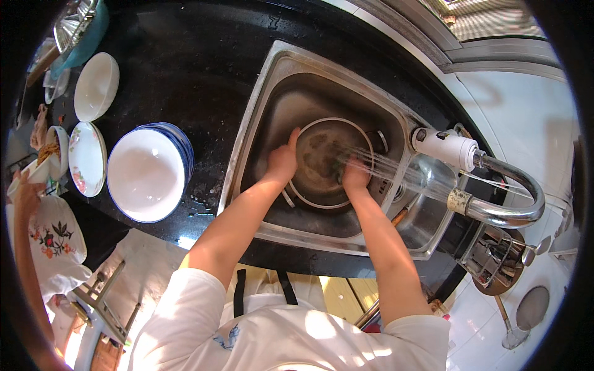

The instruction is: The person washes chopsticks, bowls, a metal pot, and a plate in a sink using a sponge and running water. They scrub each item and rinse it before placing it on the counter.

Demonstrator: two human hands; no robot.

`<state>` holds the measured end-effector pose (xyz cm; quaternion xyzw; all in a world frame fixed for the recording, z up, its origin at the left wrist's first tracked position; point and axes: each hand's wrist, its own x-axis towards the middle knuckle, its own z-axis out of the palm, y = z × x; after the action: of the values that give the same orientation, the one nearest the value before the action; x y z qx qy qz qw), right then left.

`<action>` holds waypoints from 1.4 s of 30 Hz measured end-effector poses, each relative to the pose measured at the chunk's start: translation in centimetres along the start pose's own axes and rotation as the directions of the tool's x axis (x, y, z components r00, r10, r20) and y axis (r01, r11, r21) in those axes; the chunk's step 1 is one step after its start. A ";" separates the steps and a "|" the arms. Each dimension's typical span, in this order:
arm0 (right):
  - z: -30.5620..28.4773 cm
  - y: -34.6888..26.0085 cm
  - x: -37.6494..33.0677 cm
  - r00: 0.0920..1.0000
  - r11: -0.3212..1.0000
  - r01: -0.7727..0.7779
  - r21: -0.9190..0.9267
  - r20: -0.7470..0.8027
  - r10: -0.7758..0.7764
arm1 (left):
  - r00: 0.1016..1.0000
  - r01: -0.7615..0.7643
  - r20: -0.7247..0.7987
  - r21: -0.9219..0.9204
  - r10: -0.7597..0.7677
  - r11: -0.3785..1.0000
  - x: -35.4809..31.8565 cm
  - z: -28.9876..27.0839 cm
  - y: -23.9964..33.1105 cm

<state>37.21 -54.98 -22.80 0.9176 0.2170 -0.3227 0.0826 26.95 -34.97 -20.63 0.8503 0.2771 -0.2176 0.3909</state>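
A round metal pot [322, 139] with side handles sits in the large basin of the steel sink [281, 93]. My left hand [283, 159] grips the pot's left rim, one digit lying along the edge. My right hand [355, 175] reaches inside the pot, near its right wall. Its fingers look curled, with something small and dark at them that I cannot make out. Water sprays from the curved faucet [513, 213] across the smaller basin and onto the pot and my right hand. The pot's bottom looks brownish and wet.
Left of the sink, a stack of white bowls with blue outsides [147, 175] stands on the black counter [179, 62]. Beyond are a flowered plate [86, 159] and a white bowl [97, 86]. Another person's hand [26, 187] holds a dish at far left. A utensil rack [495, 260] hangs at right.
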 end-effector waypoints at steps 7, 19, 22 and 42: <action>-2.1 -6.0 3.4 0.739 0.637 0.477 0.606 -0.669 0.083 | 0.999 -0.029 0.022 -0.029 0.029 0.999 -0.3 -0.2 0.0; -5.4 -7.8 2.9 0.719 0.728 0.547 0.412 -0.677 -0.157 | 0.998 -0.052 0.048 0.025 0.051 0.998 0.4 0.6 -0.4; -4.1 -3.3 3.0 0.685 0.886 0.377 0.271 -0.725 -0.069 | 0.999 -0.037 0.034 -0.043 0.039 0.998 0.2 0.2 -0.2; -0.7 -7.8 4.5 0.864 0.982 0.135 -0.133 -0.470 -0.182 | 0.996 -0.059 -0.068 0.051 0.062 0.997 -0.2 0.5 -0.5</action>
<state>37.20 -46.28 -25.22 0.9428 0.3206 -0.0802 0.0430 26.35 -35.14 -21.10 0.8748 0.2593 -0.1827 0.3663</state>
